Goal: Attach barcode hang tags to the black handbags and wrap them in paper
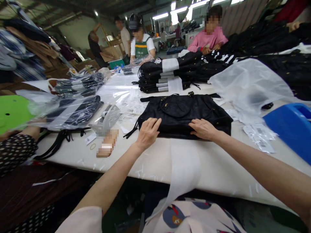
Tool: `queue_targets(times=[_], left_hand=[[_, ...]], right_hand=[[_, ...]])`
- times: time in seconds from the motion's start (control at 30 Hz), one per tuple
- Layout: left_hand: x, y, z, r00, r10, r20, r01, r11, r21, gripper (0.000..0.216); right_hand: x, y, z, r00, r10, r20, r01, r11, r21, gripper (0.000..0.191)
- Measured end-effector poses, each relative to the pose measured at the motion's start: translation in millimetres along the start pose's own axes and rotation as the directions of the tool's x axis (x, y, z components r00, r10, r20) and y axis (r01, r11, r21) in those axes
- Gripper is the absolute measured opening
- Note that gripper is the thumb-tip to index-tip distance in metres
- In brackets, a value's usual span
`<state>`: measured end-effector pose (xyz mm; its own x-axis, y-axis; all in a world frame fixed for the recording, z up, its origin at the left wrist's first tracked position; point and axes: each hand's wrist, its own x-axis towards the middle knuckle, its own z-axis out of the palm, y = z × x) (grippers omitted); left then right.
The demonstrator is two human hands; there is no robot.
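A black handbag (pixel 187 111) with handles and small brass-coloured fittings lies flat on the white table before me. My left hand (pixel 148 132) has its fingers curled over the bag's near edge, toward the left corner. Farther right along that same edge, my right hand (pixel 202 128) grips the black material with bent fingers; its thumb is partly hidden. A long white strip (pixel 184 161) runs out from beneath the bag and hangs over the table's front edge onto my lap.
Stacked black bags (pixel 155 76) with white bands stand behind. Clear plastic (pixel 252 81), tag packs (pixel 259 137) and a blue plastic object (pixel 291 129) lie right. Leftward are a tape dispenser (pixel 107 118) and a plastic-wrapped bag (pixel 75 111) beside a co-worker's arm. Other people work across the table.
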<state>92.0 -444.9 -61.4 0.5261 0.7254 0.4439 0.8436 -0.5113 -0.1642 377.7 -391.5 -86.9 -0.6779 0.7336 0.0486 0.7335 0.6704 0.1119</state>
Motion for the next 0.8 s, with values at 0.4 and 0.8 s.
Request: queue_targets(times=[0.4,0.8], left_hand=[[-10,-22,67,0.971,0.162,0.173,-0.183,0.977,0.111,0.031],[-18,-9,47,0.94,0.087,0.33,-0.142,0.979,0.145,0.057]], right_hand=[[-30,16,-1,1.0,-0.006,-0.024,0.003,0.996,-0.094,0.035],[-62,-13,34,0.993,0.038,-0.111,-0.048,0.995,-0.092,0.063]])
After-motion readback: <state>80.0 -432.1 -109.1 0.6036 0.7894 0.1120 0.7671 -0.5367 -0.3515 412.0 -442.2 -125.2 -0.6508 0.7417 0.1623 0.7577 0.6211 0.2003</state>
